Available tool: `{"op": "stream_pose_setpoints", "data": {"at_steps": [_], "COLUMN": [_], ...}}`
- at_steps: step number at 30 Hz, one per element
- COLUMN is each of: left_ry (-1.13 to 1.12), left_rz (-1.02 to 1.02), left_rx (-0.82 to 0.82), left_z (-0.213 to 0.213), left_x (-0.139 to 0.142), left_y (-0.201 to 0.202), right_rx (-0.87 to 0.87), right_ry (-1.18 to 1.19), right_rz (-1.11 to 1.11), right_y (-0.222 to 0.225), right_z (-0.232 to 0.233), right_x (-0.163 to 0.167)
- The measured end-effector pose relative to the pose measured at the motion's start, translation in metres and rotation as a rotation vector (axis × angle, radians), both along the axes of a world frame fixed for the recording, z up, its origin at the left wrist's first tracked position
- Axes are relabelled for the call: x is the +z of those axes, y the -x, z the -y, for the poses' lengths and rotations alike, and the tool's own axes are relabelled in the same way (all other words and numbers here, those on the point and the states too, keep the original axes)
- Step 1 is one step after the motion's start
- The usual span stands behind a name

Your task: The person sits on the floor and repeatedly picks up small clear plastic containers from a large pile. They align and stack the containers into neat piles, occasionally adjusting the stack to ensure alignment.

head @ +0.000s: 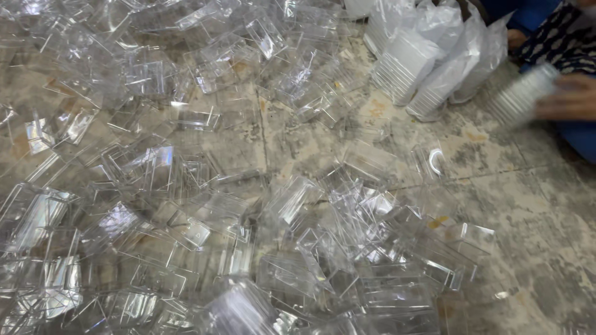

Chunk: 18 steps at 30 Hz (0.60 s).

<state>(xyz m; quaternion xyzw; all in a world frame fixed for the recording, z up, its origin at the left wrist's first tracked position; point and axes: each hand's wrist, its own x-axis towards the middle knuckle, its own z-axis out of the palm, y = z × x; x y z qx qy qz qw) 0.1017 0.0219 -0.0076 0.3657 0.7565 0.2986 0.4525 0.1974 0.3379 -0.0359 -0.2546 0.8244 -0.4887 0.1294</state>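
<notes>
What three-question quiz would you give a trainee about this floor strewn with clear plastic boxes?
1. True or false: the loose clear plastic boxes lie in neat rows on the mottled stone floor.
2. Where do the plastic bags of stacked clear containers stand? A: upper right. B: lower left.
3. What does the co-worker's hand hold?
Key: 1 false, they lie jumbled; 2 A; 3 a blurred stack of clear containers.

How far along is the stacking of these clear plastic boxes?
Done: several stacks of nested boxes in plastic bags stand on the stone floor at upper right. In hand: a co-worker's hand holds a blurred stack; the wearer's own hands are out of view. Left: most of it, a wide heap of loose clear boxes.
</notes>
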Motion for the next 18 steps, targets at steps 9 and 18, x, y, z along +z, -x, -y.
{"op": "stream_pose_setpoints", "data": {"at_steps": [9, 18], "left_ry": [0.0, 0.267], "left_rz": [-0.465, -0.43], "left_rx": [0.222, 0.408], "left_z": [-0.129, -0.218], "left_x": [0.045, -0.032], "left_y": [0.1, 0.166], "right_rx": [-1.094, -0.801], "right_ry": [0.068, 0.378], "right_rz": [0.086, 0.492], "right_y": [0.097, 0.141], "right_z": [-0.183, -0.123], "right_x": [-0.037, -0.07]}}
